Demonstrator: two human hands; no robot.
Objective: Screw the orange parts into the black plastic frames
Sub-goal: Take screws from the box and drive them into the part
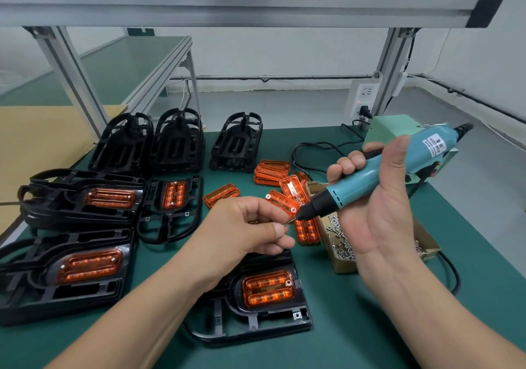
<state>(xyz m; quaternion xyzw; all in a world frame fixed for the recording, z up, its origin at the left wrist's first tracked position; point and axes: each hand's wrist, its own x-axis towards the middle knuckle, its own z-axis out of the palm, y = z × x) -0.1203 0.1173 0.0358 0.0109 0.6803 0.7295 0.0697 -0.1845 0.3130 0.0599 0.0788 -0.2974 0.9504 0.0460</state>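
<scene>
A black plastic frame [256,323] lies in front of me with an orange part [268,288] seated in it. My right hand [375,198] grips a teal electric screwdriver [370,179], its tip pointing left and down. My left hand [250,226] pinches a small screw [287,222] right at the screwdriver's tip, above the frame. Several loose orange parts [271,171] lie behind the hands. A cardboard box of screws [341,243] stands under my right hand.
At the left lie black frames with orange parts fitted [85,269], [82,198], [170,203]. Stacks of bare black frames [236,146] stand at the back. A green power box [398,135] and its black cable [313,146] are at the right. Aluminium posts rise behind.
</scene>
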